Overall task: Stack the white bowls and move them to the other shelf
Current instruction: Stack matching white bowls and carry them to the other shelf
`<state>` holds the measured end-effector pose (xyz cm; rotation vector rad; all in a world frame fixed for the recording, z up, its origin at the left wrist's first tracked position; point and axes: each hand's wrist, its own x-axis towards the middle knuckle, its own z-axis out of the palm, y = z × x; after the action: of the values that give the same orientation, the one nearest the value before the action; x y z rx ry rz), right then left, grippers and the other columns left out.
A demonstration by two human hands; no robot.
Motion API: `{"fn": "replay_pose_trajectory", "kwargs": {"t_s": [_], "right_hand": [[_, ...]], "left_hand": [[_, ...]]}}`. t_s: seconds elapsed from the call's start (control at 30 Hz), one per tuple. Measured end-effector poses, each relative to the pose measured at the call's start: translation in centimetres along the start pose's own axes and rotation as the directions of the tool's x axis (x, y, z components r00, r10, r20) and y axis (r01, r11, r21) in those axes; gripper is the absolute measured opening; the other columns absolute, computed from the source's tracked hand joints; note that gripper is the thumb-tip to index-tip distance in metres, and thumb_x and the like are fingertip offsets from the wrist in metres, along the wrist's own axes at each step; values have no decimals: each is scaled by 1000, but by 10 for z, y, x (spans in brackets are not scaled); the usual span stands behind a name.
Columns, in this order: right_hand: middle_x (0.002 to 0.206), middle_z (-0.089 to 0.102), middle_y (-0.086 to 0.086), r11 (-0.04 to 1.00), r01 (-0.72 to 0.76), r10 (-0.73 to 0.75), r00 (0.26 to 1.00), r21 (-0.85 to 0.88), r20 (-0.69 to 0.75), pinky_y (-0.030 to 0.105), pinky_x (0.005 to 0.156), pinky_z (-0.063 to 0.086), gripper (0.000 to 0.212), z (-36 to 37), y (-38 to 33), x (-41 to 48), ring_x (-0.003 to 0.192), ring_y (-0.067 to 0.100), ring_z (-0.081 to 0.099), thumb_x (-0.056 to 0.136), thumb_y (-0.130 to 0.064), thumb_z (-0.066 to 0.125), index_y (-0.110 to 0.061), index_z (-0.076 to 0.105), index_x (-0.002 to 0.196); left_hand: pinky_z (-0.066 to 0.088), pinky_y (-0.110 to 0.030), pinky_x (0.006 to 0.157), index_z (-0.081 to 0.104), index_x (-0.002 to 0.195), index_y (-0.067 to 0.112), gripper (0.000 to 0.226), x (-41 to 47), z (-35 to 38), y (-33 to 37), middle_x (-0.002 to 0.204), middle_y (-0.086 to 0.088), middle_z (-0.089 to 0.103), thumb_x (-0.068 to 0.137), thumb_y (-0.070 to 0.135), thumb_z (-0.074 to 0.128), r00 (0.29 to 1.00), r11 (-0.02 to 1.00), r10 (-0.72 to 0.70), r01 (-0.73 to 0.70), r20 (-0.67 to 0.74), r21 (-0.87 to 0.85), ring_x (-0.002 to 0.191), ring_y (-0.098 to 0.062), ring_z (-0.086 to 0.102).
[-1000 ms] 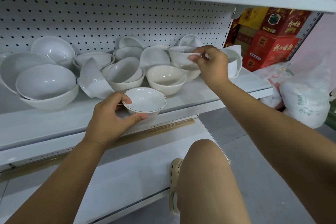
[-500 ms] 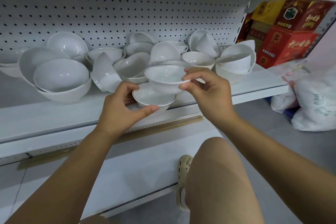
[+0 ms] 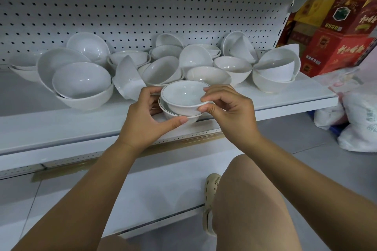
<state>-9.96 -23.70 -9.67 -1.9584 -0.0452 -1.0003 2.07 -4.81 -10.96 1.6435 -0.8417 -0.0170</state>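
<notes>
Two hands, both mine, work one stack: my right hand (image 3: 228, 112) pinches the rim of the upper bowl (image 3: 183, 96), which sits in the gold-rimmed lower bowl (image 3: 179, 118) that my left hand (image 3: 142, 120) grips at its side. The stack stands near the front of the white shelf (image 3: 61, 126); loose white bowls (image 3: 81, 81) crowd behind it, with red boxes (image 3: 336, 47) beyond on the right.

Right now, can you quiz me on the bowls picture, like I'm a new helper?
1. True or false: the right hand pinches the top bowl by its rim.
2. Which hand holds the lower bowl? A: left hand. B: right hand.
3. Fill in: the red boxes stand on the ___ side of the picture.
Key: 1 true; 2 A; 3 right.
</notes>
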Motion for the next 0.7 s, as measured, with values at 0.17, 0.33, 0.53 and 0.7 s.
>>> {"fn": "replay_pose_trajectory", "kwargs": {"t_s": [0.17, 0.33, 0.53, 0.7], "right_hand": [[98, 75, 5, 998, 36, -35, 999, -44, 33, 40, 93, 54, 8, 5, 8, -3, 117, 18, 66, 83, -4, 81, -7, 77, 89], [125, 72, 3, 991, -86, 75, 991, 102, 109, 46, 113, 45, 25, 1, 8, -11, 136, 16, 55, 84, -3, 80, -15, 76, 106], [135, 68, -3, 911, -280, 303, 953, 304, -29, 37, 114, 47, 42, 0, -3, -24, 134, 9, 56, 87, -5, 78, -17, 68, 126], [133, 69, -2, 893, -318, 349, 936, 318, -45, 41, 110, 50, 47, 11, -3, -25, 128, 11, 61, 90, -1, 74, -11, 63, 135]], "left_hand": [[54, -23, 97, 48, 123, 34, 86, 0, 0, -4, 123, 13, 69, 53, 57, 93, 1000, 1000, -7, 7, -6, 24, 113, -1, 66], [52, -16, 95, 46, 125, 39, 89, -1, 0, 0, 121, 18, 66, 51, 55, 93, 1000, 998, 2, -2, 13, 60, 113, 3, 64], [52, -21, 98, 52, 126, 32, 87, -3, -1, 3, 123, 21, 66, 53, 54, 93, 1000, 995, 4, -7, 31, 100, 114, 4, 63], [51, -18, 98, 49, 126, 37, 89, -3, -1, 5, 124, 22, 64, 51, 54, 93, 999, 994, -27, 23, 32, 111, 116, 4, 62]]}}
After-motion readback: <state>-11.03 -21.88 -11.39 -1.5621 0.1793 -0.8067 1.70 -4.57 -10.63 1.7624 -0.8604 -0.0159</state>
